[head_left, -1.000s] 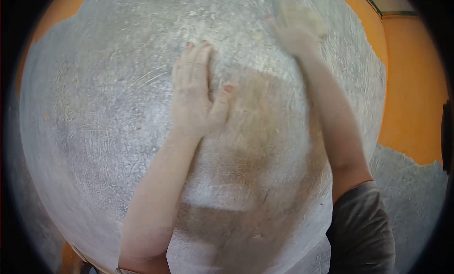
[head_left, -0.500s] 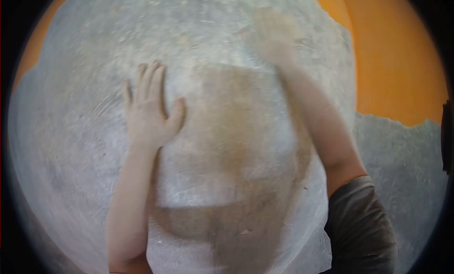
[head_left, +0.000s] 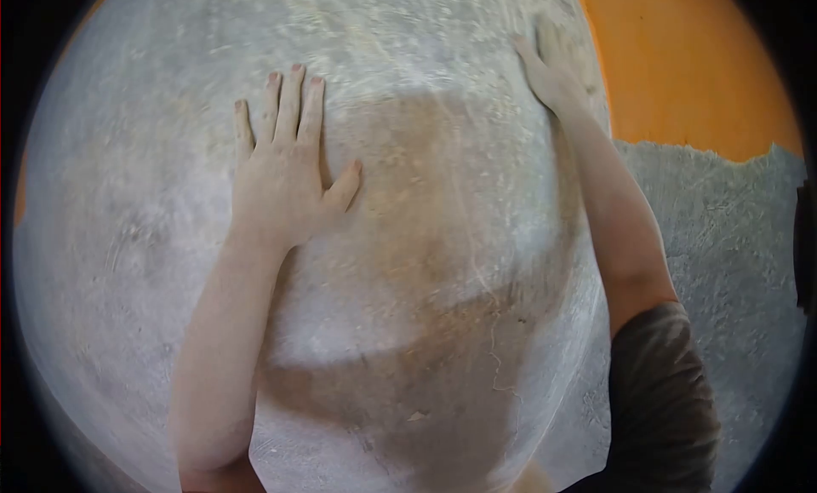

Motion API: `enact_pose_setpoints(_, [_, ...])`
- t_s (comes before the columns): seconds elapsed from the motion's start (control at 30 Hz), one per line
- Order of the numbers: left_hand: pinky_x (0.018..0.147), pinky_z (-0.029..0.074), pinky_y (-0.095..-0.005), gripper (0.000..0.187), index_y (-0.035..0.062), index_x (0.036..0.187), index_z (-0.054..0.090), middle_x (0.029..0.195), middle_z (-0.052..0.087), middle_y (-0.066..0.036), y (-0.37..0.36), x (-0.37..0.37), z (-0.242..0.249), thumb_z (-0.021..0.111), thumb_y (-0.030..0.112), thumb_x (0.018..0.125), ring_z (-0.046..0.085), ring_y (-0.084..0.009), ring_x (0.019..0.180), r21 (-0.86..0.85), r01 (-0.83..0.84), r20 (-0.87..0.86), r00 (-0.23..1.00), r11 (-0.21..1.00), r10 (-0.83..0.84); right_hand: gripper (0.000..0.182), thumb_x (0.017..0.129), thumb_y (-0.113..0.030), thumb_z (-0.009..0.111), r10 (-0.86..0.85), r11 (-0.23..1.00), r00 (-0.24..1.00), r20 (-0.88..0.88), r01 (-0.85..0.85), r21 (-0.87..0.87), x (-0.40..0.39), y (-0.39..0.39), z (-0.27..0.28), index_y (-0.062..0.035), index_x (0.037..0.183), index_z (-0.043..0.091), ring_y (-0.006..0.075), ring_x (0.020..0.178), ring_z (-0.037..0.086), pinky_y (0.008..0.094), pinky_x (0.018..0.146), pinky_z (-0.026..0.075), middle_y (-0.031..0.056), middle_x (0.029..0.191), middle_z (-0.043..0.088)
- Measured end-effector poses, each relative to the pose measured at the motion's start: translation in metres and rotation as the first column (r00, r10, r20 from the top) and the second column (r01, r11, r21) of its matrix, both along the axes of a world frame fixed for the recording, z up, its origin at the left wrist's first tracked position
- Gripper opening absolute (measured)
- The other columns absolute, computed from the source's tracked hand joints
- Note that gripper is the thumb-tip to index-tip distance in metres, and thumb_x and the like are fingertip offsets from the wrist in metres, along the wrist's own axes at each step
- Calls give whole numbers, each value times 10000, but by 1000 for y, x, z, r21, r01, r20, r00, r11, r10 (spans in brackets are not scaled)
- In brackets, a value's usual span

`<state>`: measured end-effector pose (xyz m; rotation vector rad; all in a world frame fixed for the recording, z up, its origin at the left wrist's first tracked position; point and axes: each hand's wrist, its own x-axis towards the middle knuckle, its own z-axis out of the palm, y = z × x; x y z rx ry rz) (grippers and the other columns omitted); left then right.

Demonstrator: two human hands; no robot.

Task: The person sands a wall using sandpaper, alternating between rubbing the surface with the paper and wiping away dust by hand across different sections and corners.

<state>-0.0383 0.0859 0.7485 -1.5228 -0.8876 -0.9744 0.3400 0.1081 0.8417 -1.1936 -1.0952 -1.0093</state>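
My left hand (head_left: 285,178) lies flat on a large grey, rough surface (head_left: 128,220) that bulges like a curved wall or big ball; its fingers and thumb are spread. Near the upper right edge of this same surface is my right hand (head_left: 557,76), its thumb held apart from the fingers. The fingers there are partly blurred, but they look stretched out along the grey surface. Neither hand holds anything I can see.
An orange area (head_left: 698,67) borders the grey at the upper right, with a ragged edge above a second grey, textured area (head_left: 715,255). A brownish shadow falls between my arms. A thin crack-like line (head_left: 495,348) runs down the lower middle.
My right hand has moved right and slightly down, towards the orange border. In the view, my left hand sits a little higher and further right, fingers still spread. The orange area has shifted upward.
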Motion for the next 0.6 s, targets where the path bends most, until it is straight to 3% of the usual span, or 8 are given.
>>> enact_pose_setpoints(0.1, [1251,67,-568,879,30,1598,240,1682,198,-154,9,58,22,535,493,912,142,-314,1565,30,33,-29,999,999,-32,831,975,-677,370,-95,995,982,163,90,39,-11,9,-28,-177,1625,232,343,1554,156,478,1254,107,158,1669,237])
enact_pose_setpoints(0.17, [1254,74,-567,865,39,1598,248,1681,212,-134,13,90,32,529,497,920,156,-296,1563,39,57,-64,996,998,-55,828,967,-611,458,-192,981,888,418,183,62,0,-7,-104,-135,1615,258,359,1546,179,485,1257,106,183,1650,270])
enact_pose_setpoints(0.23, [1258,82,-562,844,50,1597,257,1681,226,-107,14,113,37,522,488,926,170,-275,1561,32,71,-94,993,997,-67,813,958,-524,533,-4,997,892,452,41,-72,46,-21,-182,-74,1593,298,367,1542,190,487,1260,107,197,1636,291])
enact_pose_setpoints(0.27, [1260,83,-557,835,57,1596,263,1680,233,-93,15,122,40,515,491,929,177,-263,1559,37,66,-106,992,997,-61,815,951,-508,552,-36,993,902,431,79,-83,65,-23,-190,-59,1586,307,365,1542,191,487,1260,110,197,1634,296])
enact_pose_setpoints(0.37, [1267,89,-541,814,81,1596,276,1675,253,-60,15,149,59,497,502,934,195,-233,1554,66,27,-119,993,997,-19,826,945,-497,573,-89,992,910,404,115,-41,100,-22,-163,-37,1579,311,357,1544,186,481,1260,117,192,1632,298])
enact_pose_setpoints(0.5, [1273,103,-518,808,134,1601,283,1667,276,-39,17,185,88,489,529,927,210,-213,1549,116,8,-82,997,993,1,847,966,-572,500,-40,999,954,297,39,11,82,-15,-30,-44,1587,273,346,1549,160,459,1261,110,170,1647,266])
enact_pose_setpoints(0.6, [1275,112,-505,807,170,1605,282,1663,288,-25,22,200,98,485,548,921,220,-205,1546,158,-16,-13,1000,987,18,834,970,-567,490,-43,999,979,199,38,26,72,-2,-31,-44,1583,274,354,1548,158,483,1260,103,180,1649,257])
